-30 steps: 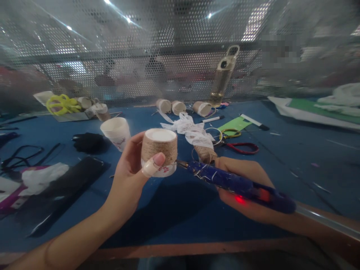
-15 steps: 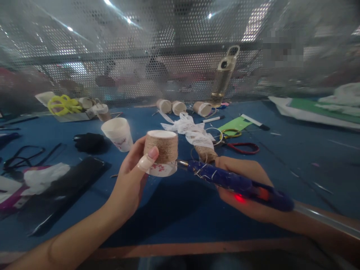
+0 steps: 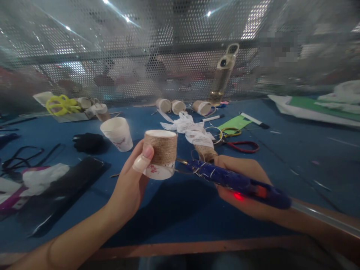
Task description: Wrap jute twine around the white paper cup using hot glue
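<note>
A paper cup (image 3: 161, 152) with brown twine wound round its upper part is held upright by my left hand (image 3: 131, 180), thumb on the near side. Below the twine shows a white band with red print. My right hand (image 3: 244, 183) is closed round a blue glue gun (image 3: 222, 174), whose metal tip points left at the cup's right side, close to the lower edge of the twine. A clear stick juts from its back end, and a red light glows beneath it. Beyond the right hand lies a bundle of twine (image 3: 205, 152) with a strand running toward the cup.
Stacked paper cups (image 3: 117, 133) and a black object (image 3: 88, 142) lie left. White plastic (image 3: 185, 125), red-handled scissors (image 3: 243, 147) and green paper (image 3: 234, 123) lie beyond the hands. A bottle (image 3: 223, 75) and twine-wrapped cups (image 3: 178, 107) stand near the mesh panel.
The cup in my left hand has turned and tilted slightly, and my thumb has moved a little left. A small gap now shows between the glue gun tip and the cup.
</note>
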`<state>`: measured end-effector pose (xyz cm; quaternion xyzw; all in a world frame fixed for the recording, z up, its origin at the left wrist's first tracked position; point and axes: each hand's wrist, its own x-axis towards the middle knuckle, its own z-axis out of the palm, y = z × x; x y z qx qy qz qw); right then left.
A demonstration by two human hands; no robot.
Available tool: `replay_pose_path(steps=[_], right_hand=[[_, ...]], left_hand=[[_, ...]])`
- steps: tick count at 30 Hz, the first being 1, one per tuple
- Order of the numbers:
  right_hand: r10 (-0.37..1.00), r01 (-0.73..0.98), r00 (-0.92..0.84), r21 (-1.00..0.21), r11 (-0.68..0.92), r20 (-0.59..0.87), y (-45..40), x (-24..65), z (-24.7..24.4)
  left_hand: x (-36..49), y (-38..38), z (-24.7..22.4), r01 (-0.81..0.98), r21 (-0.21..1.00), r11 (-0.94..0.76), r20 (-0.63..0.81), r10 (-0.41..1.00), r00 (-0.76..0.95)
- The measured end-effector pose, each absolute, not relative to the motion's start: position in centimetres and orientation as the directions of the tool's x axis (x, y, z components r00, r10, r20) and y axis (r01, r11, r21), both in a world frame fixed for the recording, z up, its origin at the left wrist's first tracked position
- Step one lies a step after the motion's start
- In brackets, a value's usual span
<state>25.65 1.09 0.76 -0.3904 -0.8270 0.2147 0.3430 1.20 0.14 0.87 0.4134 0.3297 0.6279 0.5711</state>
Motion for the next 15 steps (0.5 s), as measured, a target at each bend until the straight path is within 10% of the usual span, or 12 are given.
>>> replay_pose_path(steps=[15], right_hand=[[0.754,0.417,-0.513,-0.648,0.637,0.41,0.77,25.56,1.1]], left_hand=[[1.13,0.35,0.74,-0.442,0.896,-0.033,0.025,0.999,-0.024]])
